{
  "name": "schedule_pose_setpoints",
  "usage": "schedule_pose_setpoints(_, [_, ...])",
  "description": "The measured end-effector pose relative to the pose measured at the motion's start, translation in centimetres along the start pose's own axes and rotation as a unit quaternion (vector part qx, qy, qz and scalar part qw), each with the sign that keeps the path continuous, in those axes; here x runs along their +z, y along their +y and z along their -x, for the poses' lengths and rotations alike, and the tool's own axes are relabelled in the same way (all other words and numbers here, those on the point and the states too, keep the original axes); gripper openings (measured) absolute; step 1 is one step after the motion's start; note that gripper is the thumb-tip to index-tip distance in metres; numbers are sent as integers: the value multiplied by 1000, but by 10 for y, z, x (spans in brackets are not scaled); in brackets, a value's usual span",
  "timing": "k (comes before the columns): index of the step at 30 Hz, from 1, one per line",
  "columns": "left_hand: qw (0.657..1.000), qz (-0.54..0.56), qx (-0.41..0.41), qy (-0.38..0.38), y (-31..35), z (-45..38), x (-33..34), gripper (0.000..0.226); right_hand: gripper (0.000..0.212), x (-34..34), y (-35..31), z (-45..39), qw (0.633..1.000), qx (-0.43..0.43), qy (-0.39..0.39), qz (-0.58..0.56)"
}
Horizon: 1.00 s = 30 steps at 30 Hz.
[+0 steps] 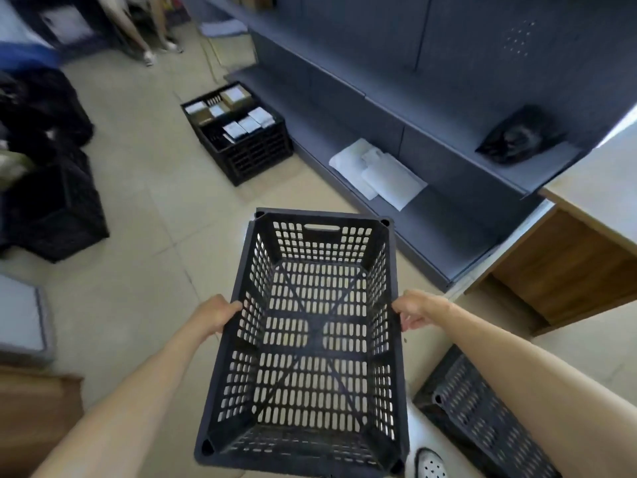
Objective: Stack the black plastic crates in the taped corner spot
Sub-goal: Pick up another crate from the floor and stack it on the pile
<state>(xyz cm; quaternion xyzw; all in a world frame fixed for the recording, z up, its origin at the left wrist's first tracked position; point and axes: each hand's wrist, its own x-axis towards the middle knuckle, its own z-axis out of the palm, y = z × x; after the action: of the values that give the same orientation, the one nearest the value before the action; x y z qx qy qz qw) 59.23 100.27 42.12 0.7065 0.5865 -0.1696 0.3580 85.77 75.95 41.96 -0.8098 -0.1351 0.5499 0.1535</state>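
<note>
Two bare forearms ran in from the lower corners, no sleeves visible on either, no watch or ring to be made out. Left hand [217, 313] and right hand [415, 310] ungloved. A pale perforated clog-type shoe [431, 464] showed at the bottom edge.

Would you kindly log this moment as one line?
left hand: grips empty crate | right hand: grips opposite rim | crate: carried above floor | stack spot: unseen

Both hands — left hand [216, 313], right hand [415, 310] — grip black crate [306, 343].
</note>
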Motion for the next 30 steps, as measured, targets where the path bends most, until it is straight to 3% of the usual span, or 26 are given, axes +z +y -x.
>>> schedule_pose_setpoints(8, [982,-122,17,141,-2,63,-56,37,20,-35,-53,46,995,-70,32,62])
schedule_pose_setpoints(13, [958,-168,-28,231,2,117,-73,36,30,-50,-87,63,966,-162,46,197])
schedule_pose_setpoints(22, [944,-93,-146,281,-47,235,-60,34,20,-17,-141,86,916,-268,17,299])
schedule_pose_setpoints(25, [936,-43,-192,291,-82,281,-39,34,14,23,-156,100,883,-314,10,349])
schedule_pose_setpoints(30, [918,12,-285,275,-152,364,11,36,28,104,-158,156,786,-402,-12,469])
